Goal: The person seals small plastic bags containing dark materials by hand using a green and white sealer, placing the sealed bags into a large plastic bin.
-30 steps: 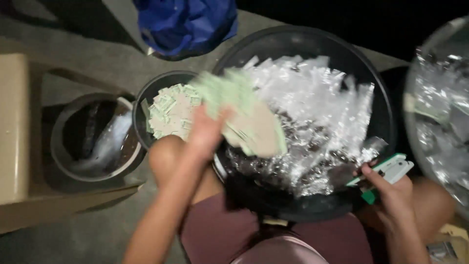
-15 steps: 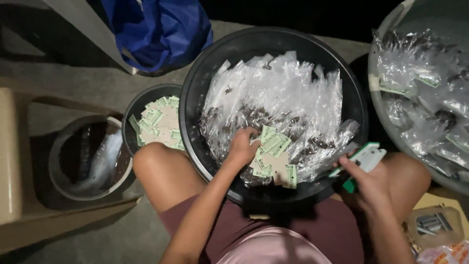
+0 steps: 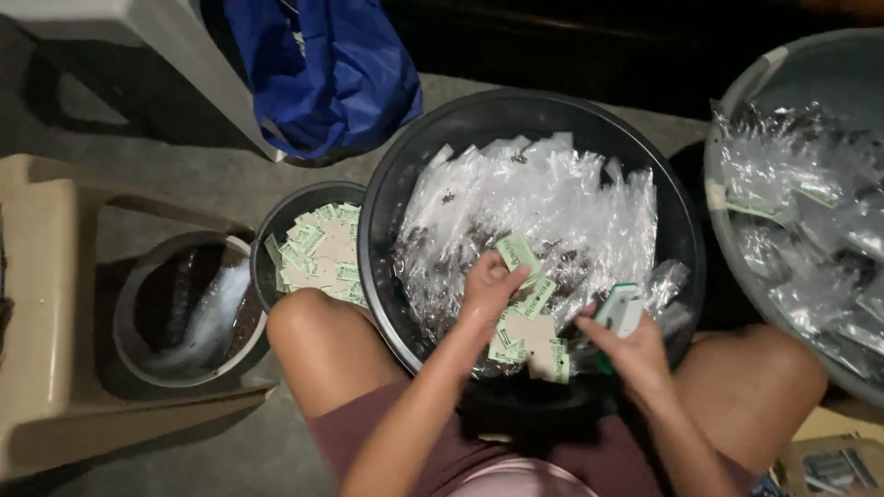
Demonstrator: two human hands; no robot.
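L hand (image 3: 488, 285) pinches paper tags (image 3: 527, 331) over black tub (image 3: 387, 212); R hand (image 3: 626, 350) grips green-white stapler (image 3: 619, 308). Risk: loose stack under L hand slips into clear bags (image 3: 543, 202).

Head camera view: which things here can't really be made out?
- Contents of the clear packets: too small and glare-covered.
- Green-and-white tool in the right hand: mostly hidden by the fingers.
- Grey tub: cut off by the right edge.
- Small bucket: inside too dark.
- Paper cards under the left hand: print too small.
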